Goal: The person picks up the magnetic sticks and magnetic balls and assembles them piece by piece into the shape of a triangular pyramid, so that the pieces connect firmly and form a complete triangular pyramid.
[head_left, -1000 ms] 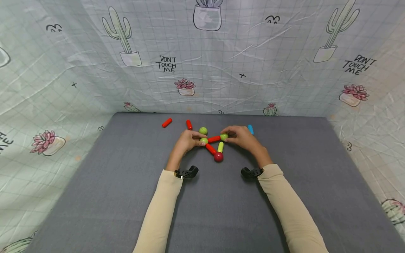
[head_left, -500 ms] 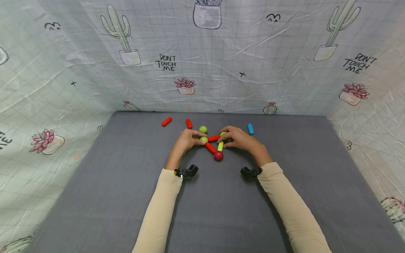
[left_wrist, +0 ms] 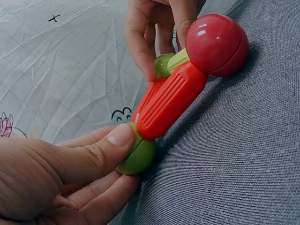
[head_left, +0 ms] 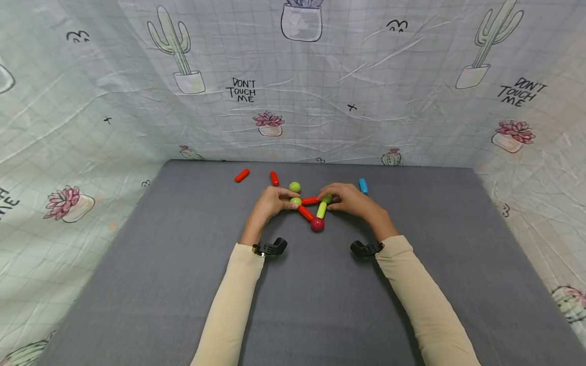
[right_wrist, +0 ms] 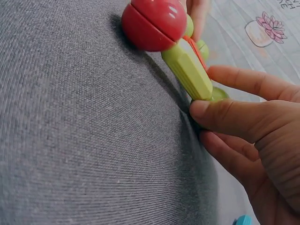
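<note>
Toy balls and rods form a triangle on the grey cloth. My left hand (head_left: 271, 203) pinches the left green ball (left_wrist: 139, 157) between thumb and fingers. From that ball one red rod (head_left: 310, 201) runs to the right green ball (head_left: 327, 199), and another red rod (left_wrist: 171, 101) leads to the red ball (head_left: 317, 224) at the near corner. A yellow-green rod (right_wrist: 188, 70) spans from the red ball to the right green ball. Fingers and thumb of my right hand (head_left: 351, 199) grip that right ball and partly hide it, the thumb right at the rod's end.
Just behind the left hand lies a loose green ball (head_left: 295, 187). Two loose red rods, one further left (head_left: 242, 175) and one nearer (head_left: 274, 178), lie toward the back. A blue rod (head_left: 363, 186) lies behind the right hand. A patterned curtain (head_left: 320, 127) rises behind the table.
The right hand has shifted its fingers over the right green ball. The yellow-green rod's far end, apart from that ball earlier, now meets it. The left hand has kept its hold.
</note>
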{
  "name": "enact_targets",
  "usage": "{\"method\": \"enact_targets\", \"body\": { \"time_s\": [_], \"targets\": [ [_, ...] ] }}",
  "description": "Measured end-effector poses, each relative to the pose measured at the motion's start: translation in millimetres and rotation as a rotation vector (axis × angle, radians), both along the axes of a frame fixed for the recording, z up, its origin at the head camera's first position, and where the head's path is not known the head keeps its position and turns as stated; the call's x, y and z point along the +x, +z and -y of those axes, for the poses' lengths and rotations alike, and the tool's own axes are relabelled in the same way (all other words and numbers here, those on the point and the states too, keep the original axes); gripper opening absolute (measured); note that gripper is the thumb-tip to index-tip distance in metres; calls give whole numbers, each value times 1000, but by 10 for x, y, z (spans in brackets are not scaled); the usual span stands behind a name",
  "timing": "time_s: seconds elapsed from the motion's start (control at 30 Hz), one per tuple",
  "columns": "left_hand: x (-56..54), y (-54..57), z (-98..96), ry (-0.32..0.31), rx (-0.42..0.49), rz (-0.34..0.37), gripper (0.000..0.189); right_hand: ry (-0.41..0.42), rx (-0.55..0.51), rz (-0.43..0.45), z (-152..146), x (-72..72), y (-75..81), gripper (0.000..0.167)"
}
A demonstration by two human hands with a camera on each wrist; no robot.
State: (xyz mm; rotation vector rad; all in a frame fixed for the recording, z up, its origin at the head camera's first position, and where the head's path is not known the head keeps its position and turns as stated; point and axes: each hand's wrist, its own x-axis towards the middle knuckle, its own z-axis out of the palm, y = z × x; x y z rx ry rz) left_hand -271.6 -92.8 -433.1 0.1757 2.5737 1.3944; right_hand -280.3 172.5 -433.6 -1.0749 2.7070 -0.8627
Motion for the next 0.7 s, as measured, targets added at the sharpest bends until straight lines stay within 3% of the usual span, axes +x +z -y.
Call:
{"method": "enact_targets", "body": {
  "time_s": [0.2, 0.33, 0.57, 0.7],
  "targets": [
    [2, -3, -4, -1, 7, 9, 30, -72, 5, 9, -23, 21, -19, 36],
    [1, 0, -9, -32, -11, -9, 31, -107, -2, 8, -34, 46, -37, 36],
    [2, -12, 81, -114, -24, -95, 30, -145, -26, 34, -20, 102, -57, 36],
    [-51, 12, 259, -80, 8, -188, 26, -152, -24, 13, -10, 116, -54, 36]
  ]
}}
